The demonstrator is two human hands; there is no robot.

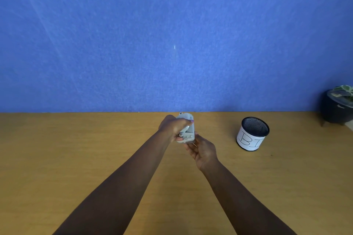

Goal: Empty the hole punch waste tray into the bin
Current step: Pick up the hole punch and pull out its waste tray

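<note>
You are holding the grey hole punch (186, 128) above the wooden desk (76, 158), well to the left of the bin (252, 134). Your left hand (174, 127) is gripping its upper body; your right hand (202, 150) is cupping its base, fingers curled underneath. A potted plant (339, 106) is standing beyond the bin, further right.

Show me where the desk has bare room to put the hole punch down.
The wooden desk is bare across its whole left side, from the blue wall to the near edge, and between the forearms. The right is more crowded: the black mesh bin with a white paper label stands there, and the dark potted plant fills the far right corner.
</note>
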